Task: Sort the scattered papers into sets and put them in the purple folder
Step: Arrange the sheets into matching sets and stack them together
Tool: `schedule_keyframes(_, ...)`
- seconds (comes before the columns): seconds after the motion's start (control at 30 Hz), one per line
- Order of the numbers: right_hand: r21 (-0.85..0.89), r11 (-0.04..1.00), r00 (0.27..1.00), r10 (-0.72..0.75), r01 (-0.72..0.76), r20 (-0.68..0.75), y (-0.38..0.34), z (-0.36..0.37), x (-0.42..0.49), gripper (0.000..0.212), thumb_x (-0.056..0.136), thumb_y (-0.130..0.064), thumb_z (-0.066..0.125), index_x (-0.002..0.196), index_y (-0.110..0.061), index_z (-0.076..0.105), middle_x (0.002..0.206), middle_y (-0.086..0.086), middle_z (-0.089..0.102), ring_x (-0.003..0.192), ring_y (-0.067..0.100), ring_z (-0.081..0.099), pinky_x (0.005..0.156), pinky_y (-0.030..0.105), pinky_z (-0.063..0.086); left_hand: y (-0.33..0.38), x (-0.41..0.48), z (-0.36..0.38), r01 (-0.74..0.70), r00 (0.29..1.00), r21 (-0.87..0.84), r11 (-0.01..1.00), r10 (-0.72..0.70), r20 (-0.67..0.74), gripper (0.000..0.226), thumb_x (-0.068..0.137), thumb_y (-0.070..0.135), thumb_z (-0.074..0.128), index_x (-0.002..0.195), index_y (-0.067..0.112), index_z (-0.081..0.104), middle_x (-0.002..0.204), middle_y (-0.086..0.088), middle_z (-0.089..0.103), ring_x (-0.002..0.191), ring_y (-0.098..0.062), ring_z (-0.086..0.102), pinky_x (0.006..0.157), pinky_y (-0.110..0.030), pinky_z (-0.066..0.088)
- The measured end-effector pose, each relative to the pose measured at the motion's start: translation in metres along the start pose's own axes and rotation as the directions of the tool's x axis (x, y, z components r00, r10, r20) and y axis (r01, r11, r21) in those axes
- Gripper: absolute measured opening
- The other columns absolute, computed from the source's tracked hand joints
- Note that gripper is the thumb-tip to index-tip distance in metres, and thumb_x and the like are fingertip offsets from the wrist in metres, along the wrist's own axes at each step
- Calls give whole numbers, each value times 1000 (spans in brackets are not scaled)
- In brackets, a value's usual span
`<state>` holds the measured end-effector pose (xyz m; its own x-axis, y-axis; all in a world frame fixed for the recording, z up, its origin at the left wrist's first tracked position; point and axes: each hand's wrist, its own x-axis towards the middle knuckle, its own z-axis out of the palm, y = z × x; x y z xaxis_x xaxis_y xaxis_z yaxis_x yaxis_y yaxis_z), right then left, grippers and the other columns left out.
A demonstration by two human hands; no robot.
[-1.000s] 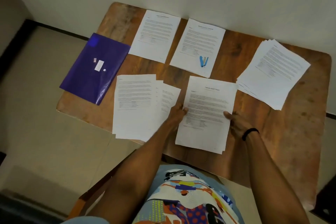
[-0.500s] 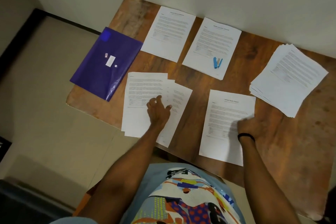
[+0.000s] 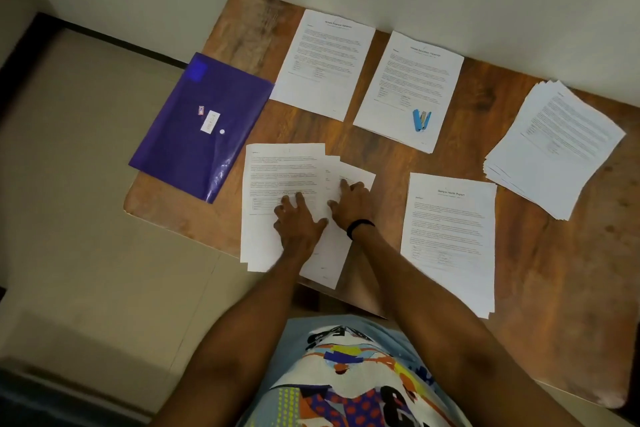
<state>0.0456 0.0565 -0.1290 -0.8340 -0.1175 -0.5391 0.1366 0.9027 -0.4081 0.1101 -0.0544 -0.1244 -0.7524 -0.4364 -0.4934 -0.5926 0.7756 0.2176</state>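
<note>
A loose fan of white printed papers (image 3: 277,170) lies at the table's near left edge, partly hanging over it. My left hand (image 3: 298,222) presses flat on these sheets with fingers spread. My right hand (image 3: 351,204), with a black wristband, rests on the fanned sheets beside it, fingers straight. The purple folder (image 3: 197,125) lies closed at the left end of the table. A squared paper set (image 3: 450,239) lies to the right of my hands. Two more sets (image 3: 323,62) (image 3: 408,80) lie along the wall. A thicker pile of sheets (image 3: 554,146) sits at the right.
A small blue stapler (image 3: 421,120) lies on the second set by the wall. The wooden table (image 3: 540,270) stands against a white wall, with tiled floor (image 3: 86,218) to the left. The near papers overhang the table's front edge.
My right hand left the squared set on the right and came across onto the fanned papers beside my left hand. My left hand stayed pressed on that fan.
</note>
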Motion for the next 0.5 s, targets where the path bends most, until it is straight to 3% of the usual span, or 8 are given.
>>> schedule_keyframes(0.1, 103, 994, 999, 39, -38, -12, -23, 18, 0, 39, 98, -27, 57, 133, -11, 48, 136, 17, 46, 124, 33, 46, 105, 43, 45, -1, 2, -4, -1, 1000, 6, 1000, 1, 21, 78, 91, 56, 59, 153, 24, 23, 158, -12, 24, 141, -35, 31, 111, -54, 36)
schedule_keyframes(0.27, 280, 946, 985, 170, -163, -1, -49, 25, 3, 39, 97, -24, 59, 129, -6, 49, 130, 19, 56, 117, 34, 55, 100, 41, 46, -32, 8, -17, -63, 995, -210, 976, 78, 64, 77, 88, 15, 69, 153, 24, 29, 155, -6, 31, 139, -30, 31, 116, -46, 34)
schedule_keyframes(0.5, 161, 955, 968, 248, -249, 27, -65, 24, 5, 39, 96, -32, 59, 126, -10, 50, 133, 19, 48, 121, 35, 47, 106, 43, 42, -65, 39, -35, -74, 969, -462, 884, 174, 178, 77, 85, -11, 63, 152, 17, 36, 150, -12, 40, 137, -29, 41, 114, -38, 39)
